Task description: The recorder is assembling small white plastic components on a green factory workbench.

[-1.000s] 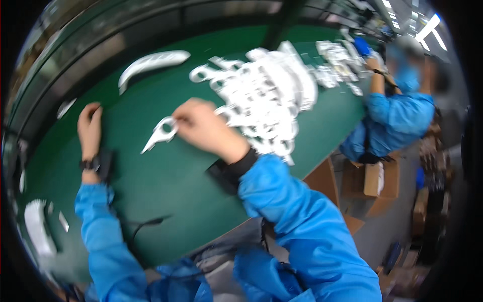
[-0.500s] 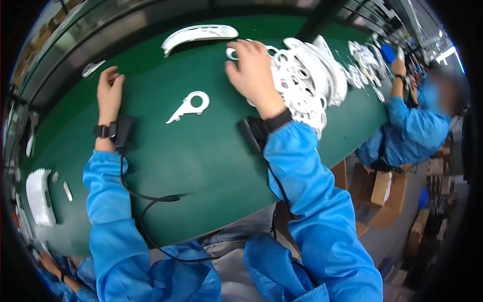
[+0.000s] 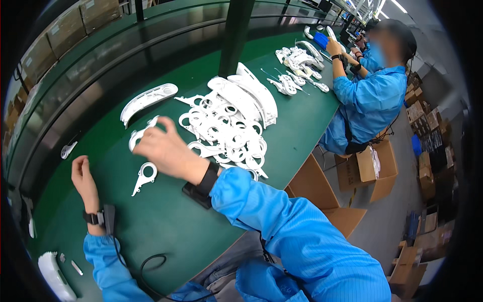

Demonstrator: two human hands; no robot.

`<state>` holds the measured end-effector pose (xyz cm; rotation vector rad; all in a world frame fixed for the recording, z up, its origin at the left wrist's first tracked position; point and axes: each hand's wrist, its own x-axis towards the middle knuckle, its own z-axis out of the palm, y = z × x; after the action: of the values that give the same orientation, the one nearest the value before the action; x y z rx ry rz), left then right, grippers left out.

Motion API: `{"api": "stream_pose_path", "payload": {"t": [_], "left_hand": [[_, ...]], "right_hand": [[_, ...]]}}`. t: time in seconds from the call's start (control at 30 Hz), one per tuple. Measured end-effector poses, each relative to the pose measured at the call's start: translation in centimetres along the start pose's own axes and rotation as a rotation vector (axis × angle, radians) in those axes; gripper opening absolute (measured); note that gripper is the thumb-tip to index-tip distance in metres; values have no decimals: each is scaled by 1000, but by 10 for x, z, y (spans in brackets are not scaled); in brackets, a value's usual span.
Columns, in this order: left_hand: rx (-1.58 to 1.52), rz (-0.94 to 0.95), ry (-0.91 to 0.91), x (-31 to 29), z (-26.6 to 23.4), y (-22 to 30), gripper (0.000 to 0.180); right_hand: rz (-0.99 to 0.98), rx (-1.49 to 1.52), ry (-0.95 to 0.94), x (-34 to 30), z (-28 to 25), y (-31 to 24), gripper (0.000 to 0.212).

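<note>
My right hand (image 3: 168,153) grips a white ring-shaped plastic part (image 3: 135,139) by its edge, above the table; the fingers hide some of it. Just below lies a similar white ring part with a pointed tail (image 3: 146,177), flat on the green table (image 3: 166,226). My left hand (image 3: 85,183) is at the left with nothing in it, its fingers loosely bent. A small white part (image 3: 68,150) rests beyond it. Right of my right hand spreads a pile of white ring parts (image 3: 226,133), with long curved white covers (image 3: 241,98) along its far side.
A single curved white cover (image 3: 148,99) lies farther back. Stacked white curved pieces (image 3: 55,277) sit at the near left. A black cable (image 3: 151,259) trails from my left wrist. A co-worker in blue (image 3: 370,100) works at the right, near open cardboard boxes (image 3: 380,168).
The view has swung to the right. My right hand has left the pile's edge and come toward the single ring part, carrying a white ring part. My left hand stays empty.
</note>
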<state>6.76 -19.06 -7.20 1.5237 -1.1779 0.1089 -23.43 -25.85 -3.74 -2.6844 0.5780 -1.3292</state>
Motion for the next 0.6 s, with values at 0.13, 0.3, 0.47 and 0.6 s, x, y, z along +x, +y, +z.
{"api": "stream_pose_path", "payload": {"t": [0.13, 0.3, 0.47, 0.6], "left_hand": [[-289, -443, -663, -10, 26, 122, 43], [-257, -407, -726, -13, 6, 145, 39], [-461, -283, -460, 46, -42, 185, 37], [-498, 75, -213, 134, -40, 302, 35]], "right_hand": [[-188, 85, 38, -1, -3, -21, 21], [-180, 173, 57, 9, -6, -32, 19], [-35, 277, 213, 12, -20, -40, 35], [154, 284, 131, -7, -34, -22, 24]]}}
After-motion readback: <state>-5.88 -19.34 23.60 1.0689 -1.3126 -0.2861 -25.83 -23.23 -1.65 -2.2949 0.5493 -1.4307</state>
